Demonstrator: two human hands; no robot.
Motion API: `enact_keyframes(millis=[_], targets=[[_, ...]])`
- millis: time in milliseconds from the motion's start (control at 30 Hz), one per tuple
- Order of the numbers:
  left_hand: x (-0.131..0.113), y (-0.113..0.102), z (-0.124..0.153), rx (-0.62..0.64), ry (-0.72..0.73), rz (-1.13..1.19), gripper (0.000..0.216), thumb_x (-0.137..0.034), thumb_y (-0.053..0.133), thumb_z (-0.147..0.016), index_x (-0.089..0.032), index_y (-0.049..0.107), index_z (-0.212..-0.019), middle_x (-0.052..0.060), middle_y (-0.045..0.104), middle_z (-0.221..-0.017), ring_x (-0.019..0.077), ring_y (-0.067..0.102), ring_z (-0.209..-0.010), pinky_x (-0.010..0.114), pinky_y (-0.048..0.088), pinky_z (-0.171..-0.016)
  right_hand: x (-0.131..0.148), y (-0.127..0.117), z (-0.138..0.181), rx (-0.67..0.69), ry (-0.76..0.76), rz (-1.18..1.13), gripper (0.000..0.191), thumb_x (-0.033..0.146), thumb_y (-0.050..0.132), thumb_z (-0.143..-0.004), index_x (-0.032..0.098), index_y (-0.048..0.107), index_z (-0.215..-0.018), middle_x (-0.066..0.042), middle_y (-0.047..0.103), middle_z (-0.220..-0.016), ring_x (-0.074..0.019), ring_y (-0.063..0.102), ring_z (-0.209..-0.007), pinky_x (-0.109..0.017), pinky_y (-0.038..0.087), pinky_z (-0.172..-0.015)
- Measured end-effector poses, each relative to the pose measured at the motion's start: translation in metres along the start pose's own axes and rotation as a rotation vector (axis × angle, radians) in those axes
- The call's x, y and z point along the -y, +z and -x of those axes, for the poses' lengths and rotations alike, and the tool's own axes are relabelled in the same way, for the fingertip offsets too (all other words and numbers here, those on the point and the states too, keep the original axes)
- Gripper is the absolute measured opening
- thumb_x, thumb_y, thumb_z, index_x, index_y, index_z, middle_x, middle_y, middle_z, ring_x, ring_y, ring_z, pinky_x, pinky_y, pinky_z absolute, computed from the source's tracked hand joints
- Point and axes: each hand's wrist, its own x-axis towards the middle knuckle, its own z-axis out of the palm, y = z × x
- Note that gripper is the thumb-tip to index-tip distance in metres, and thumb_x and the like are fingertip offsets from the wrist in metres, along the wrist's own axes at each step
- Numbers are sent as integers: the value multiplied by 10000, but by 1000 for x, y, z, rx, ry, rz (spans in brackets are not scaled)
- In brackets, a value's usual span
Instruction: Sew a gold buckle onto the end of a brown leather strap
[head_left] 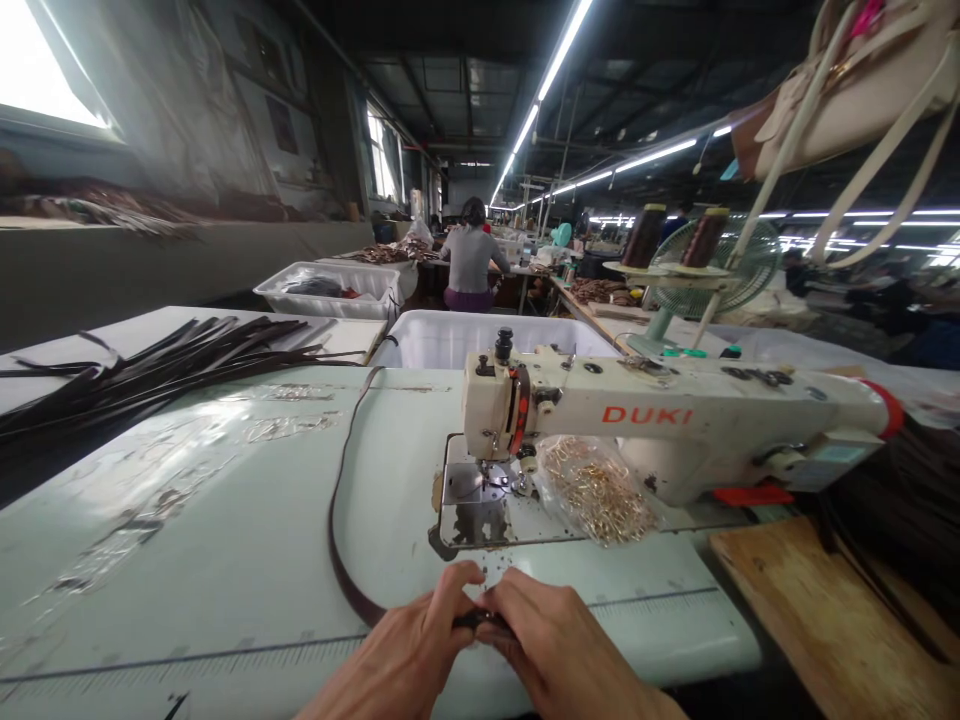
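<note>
My left hand (409,650) and my right hand (559,645) meet at the near edge of the pale green sewing table (225,560). Both pinch the near end of a long dark brown strap (337,520). The strap curves away from my fingers to the left and runs back toward the far edge of the table. Just beyond my hands stands a cream sewing machine (675,415) marked DUKI, with its needle and presser foot (499,475) over a metal plate (480,515). A clear bag of small gold metal fittings (600,490) lies under the machine arm.
A heap of dark straps (150,375) lies at the far left of the table. White plastic bins (450,335) stand behind it. A wooden board (825,610) is at right, thread cones and a fan (697,250) behind. A person (471,262) sits further back, facing away.
</note>
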Motion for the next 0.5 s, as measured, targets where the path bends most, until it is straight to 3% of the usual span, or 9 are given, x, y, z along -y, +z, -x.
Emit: enact_keyframes(millis=[167, 333, 400, 500], targets=[[-7, -13, -2, -28, -159, 9, 134, -307, 390, -972, -247, 502, -932, -55, 650, -753, 99, 589, -632, 144, 406, -595, 0, 5, 4, -167, -14, 18, 169, 160, 418, -916, 168, 580, -965, -64, 621, -859, -194, 608, -749, -273, 434, -630], [-17, -18, 1, -77, -49, -34, 259, -326, 359, -985, -232, 584, -897, -18, 632, -725, 111, 580, -628, 146, 421, -625, -2, 5, 7, -182, -22, -45, 177, 224, 411, -963, 168, 578, -986, -58, 621, -869, -171, 603, -743, -253, 425, -639], [-19, -21, 0, -43, -54, -45, 275, -329, 357, -986, -229, 595, -891, -17, 625, -716, 116, 578, -638, 150, 411, -625, -3, 3, 8, -146, -50, -51, 184, 235, 403, -973, 169, 574, -999, -59, 623, -891, -175, 601, -786, -253, 418, -665], [-20, -31, -7, 103, -85, -21, 310, -356, 356, -989, -221, 589, -835, -27, 602, -698, 112, 563, -641, 161, 378, -613, -4, 0, 7, -146, -62, -102, 168, 254, 420, -974, 176, 567, -951, -38, 616, -856, -160, 582, -769, -245, 391, -666]])
